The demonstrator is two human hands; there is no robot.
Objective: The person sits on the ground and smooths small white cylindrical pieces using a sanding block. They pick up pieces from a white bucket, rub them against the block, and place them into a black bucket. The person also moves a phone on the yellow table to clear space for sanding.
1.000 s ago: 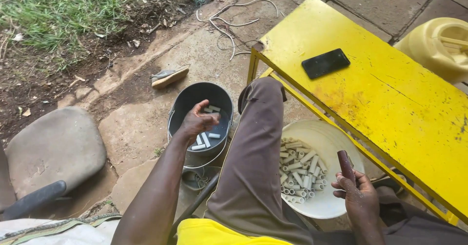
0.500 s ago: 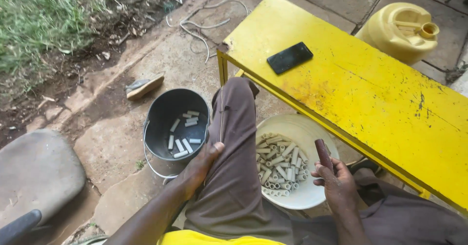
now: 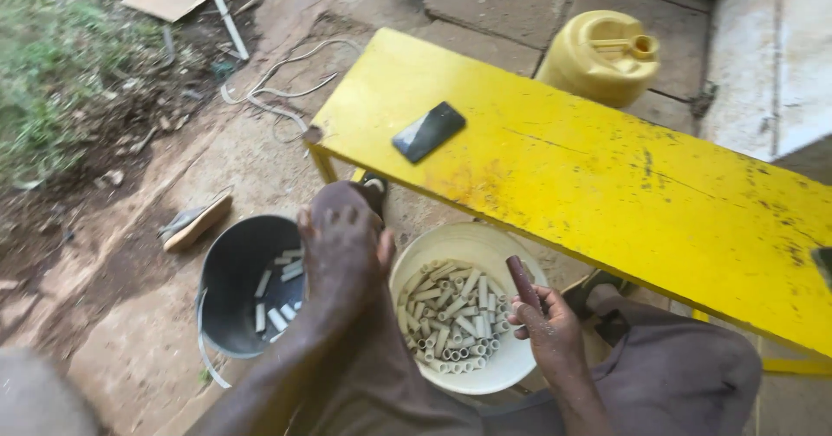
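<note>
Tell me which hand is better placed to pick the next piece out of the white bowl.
Probably the left hand: it is empty, open and raised beside the white bowl of pale pieces. The right hand is at the bowl's rim but already grips a dark handle.

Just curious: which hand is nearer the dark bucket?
Left. The left hand hovers at the dark bucket's right rim; the right hand, holding a dark handle, sits beyond the cream bowl.

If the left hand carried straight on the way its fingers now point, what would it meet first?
Probably the near corner of the yellow bench: the left hand rests on the raised knee with its fingers aimed up toward it. Depth is unclear, so it might pass underneath.
</note>
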